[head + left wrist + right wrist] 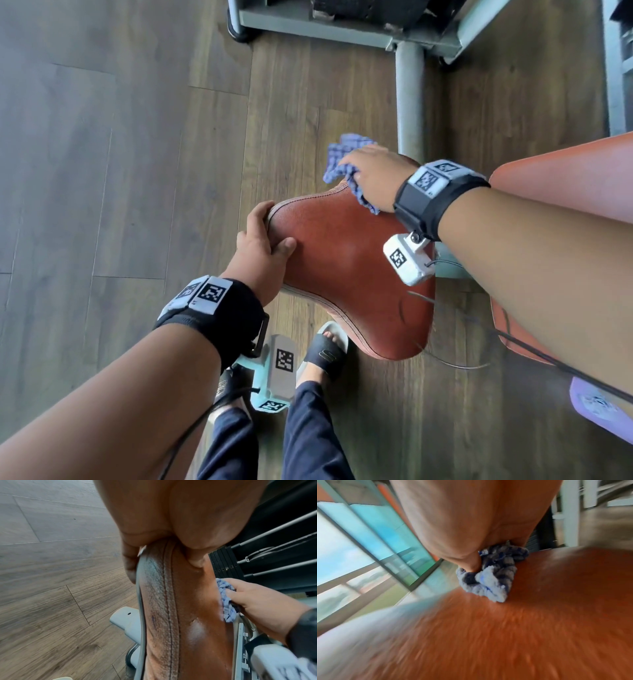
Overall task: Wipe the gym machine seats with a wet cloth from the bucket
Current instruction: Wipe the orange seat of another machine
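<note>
The right hand (373, 178) bunches a nubby blue checked cloth (342, 161) against the far end of the reddish-brown leather seat (352, 274) (grainy, stitched along its rim). The left hand (260, 243) clamps the seat's near edge, thumb on top, fingers curled underneath. Grey wood-look planks (102, 171) lie below.

left hand (171, 520) grips seat (180, 608) edge — right hand (260, 601) presses blue cloth (226, 601) on top
</note>
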